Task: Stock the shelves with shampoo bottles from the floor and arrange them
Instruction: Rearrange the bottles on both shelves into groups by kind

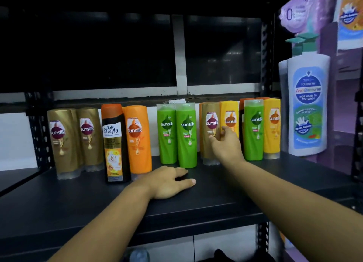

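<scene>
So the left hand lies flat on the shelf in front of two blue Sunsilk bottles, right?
Not quite: the head view shows the left hand flat on the shelf in front of two green Sunsilk bottles, not blue ones.

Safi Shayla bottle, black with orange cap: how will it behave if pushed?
Probably tippy: the Safi Shayla bottle is tall and narrow. Glossy label suggests a slippery grip. The orange bottle close beside it would likely get knocked.
</scene>
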Demonstrator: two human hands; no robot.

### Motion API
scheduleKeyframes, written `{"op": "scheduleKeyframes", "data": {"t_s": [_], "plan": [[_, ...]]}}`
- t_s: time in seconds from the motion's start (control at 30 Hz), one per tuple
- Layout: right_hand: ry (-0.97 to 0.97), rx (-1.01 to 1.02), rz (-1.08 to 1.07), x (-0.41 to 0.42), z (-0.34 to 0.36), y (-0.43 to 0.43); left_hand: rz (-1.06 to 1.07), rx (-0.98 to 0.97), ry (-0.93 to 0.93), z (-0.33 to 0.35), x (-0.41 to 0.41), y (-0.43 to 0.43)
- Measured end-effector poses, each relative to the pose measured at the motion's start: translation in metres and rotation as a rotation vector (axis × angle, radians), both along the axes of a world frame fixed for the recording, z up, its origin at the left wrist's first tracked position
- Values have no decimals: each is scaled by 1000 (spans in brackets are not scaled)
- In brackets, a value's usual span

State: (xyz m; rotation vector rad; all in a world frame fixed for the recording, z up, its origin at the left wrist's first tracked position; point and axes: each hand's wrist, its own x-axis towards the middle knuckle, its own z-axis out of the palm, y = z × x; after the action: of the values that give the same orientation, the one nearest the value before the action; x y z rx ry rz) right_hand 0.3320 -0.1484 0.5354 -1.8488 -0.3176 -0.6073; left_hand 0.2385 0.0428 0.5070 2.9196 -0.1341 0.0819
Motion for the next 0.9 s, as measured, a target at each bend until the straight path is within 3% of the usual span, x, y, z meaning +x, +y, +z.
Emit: {"op": "scheduleKeyframes", "data": {"t_s": [0.9], "plan": [[116,72,91,30,-34,10,-18,-47,-9,-2,-1,2]]}}
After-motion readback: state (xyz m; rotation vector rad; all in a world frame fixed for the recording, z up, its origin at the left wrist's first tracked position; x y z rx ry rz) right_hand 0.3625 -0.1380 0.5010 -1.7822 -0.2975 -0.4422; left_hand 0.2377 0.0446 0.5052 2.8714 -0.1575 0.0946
